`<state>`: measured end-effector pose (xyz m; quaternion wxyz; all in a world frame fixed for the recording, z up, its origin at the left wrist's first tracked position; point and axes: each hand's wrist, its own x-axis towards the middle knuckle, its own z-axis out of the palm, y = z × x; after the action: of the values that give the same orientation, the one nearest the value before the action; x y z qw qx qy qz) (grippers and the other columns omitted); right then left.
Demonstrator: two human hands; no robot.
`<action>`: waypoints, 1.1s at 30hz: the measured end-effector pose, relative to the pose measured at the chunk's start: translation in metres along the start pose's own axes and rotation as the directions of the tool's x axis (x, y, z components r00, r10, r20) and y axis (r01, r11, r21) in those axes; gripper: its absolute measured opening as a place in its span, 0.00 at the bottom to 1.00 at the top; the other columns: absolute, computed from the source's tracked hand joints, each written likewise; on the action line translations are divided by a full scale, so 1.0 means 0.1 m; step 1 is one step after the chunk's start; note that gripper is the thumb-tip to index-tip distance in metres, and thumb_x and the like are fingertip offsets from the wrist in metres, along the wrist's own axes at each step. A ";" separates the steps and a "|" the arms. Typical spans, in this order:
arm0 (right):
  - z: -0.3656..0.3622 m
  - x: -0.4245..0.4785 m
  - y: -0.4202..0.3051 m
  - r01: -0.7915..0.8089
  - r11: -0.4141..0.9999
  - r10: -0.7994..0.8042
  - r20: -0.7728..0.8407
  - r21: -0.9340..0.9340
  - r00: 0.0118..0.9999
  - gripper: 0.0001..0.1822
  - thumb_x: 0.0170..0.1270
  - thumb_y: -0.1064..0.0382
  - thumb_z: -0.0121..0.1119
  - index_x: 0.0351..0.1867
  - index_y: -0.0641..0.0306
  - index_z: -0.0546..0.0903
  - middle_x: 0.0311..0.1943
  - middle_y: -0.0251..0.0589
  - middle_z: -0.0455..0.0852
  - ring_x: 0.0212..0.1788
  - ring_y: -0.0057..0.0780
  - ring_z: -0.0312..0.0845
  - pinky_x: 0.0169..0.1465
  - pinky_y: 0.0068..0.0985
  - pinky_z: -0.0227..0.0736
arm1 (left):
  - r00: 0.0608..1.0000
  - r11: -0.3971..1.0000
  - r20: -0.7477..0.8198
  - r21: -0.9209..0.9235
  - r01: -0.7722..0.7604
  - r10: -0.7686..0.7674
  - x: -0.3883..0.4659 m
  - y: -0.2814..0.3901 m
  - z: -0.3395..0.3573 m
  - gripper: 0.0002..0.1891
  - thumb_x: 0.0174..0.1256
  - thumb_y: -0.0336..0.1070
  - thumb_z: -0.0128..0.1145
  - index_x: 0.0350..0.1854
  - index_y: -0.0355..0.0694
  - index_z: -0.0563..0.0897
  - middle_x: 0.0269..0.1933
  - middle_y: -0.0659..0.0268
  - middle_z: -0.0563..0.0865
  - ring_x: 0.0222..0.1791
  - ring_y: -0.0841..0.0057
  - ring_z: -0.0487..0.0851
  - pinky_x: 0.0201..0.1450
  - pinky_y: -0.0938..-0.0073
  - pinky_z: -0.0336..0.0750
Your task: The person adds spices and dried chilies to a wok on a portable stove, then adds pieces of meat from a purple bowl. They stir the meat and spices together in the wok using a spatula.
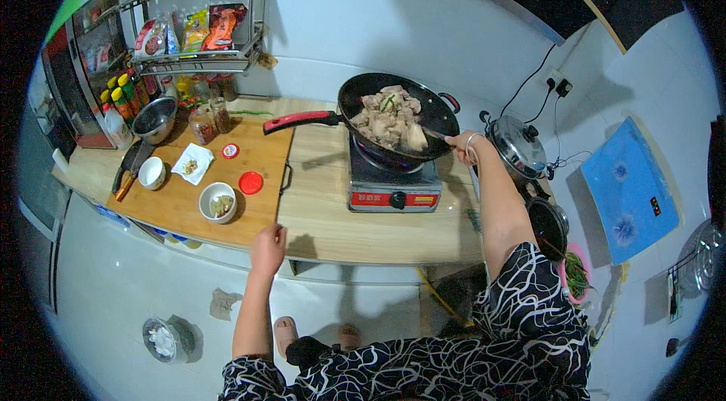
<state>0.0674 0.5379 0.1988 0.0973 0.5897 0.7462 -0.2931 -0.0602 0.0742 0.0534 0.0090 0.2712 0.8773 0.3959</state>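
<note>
A black wok [437, 110] with a red-and-black handle [300, 121] sits on a portable gas stove [395, 197]. Pale chunks of meat [391, 117], with a bit of green and red among them, fill its middle. My right hand [466, 147], a bangle at its wrist, grips a turner [434, 133] at the wok's right rim; the blade end reaches into the meat and is mostly hidden. By the front right corner of the bamboo cutting board [176, 208], my left hand [269, 246] is curled with nothing visible in it.
On the board are a white bowl of sliced pieces [217, 203], a smaller white bowl [152, 173], a paper [193, 163], red lids [250, 183], jars [203, 124] and a cleaver [131, 168]. A lidded pot [516, 145] stands right of the stove. A rack [198, 60] hangs above.
</note>
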 end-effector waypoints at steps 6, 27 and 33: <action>0.15 -0.58 -0.21 0.196 0.916 -0.294 -0.255 -0.350 0.921 0.23 0.50 0.47 0.60 0.35 0.69 0.78 0.38 0.51 0.80 0.42 0.41 0.77 0.41 0.34 0.72 | 0.927 0.949 0.362 0.315 -0.019 -0.102 -0.14 -0.62 -0.79 0.11 0.56 0.42 0.50 0.32 0.41 0.80 0.30 0.55 0.81 0.33 0.57 0.79 0.34 0.60 0.72; 0.80 -2.93 -1.06 -0.161 0.711 -0.355 -0.547 -0.685 0.759 0.14 0.55 0.53 0.55 0.39 0.58 0.78 0.39 0.45 0.81 0.42 0.40 0.78 0.43 0.33 0.72 | 0.741 0.941 0.642 0.337 -0.041 -0.198 -1.00 -1.89 -2.56 0.16 0.56 0.44 0.52 0.44 0.43 0.78 0.39 0.54 0.81 0.40 0.58 0.78 0.42 0.62 0.72; 1.02 -3.17 -1.35 -0.151 0.612 -0.423 -0.483 -0.776 0.766 0.11 0.54 0.60 0.52 0.36 0.61 0.80 0.38 0.45 0.81 0.41 0.40 0.78 0.40 0.32 0.73 | 0.720 0.971 0.689 0.220 -0.097 -0.084 -0.80 -2.23 -2.67 0.15 0.55 0.43 0.52 0.43 0.43 0.78 0.39 0.54 0.81 0.39 0.57 0.78 0.42 0.63 0.73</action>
<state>0.0106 0.2025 0.3152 0.0649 0.4863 0.8297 0.2662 -0.1585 -0.2690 0.0647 0.3022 0.4016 0.8502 0.1566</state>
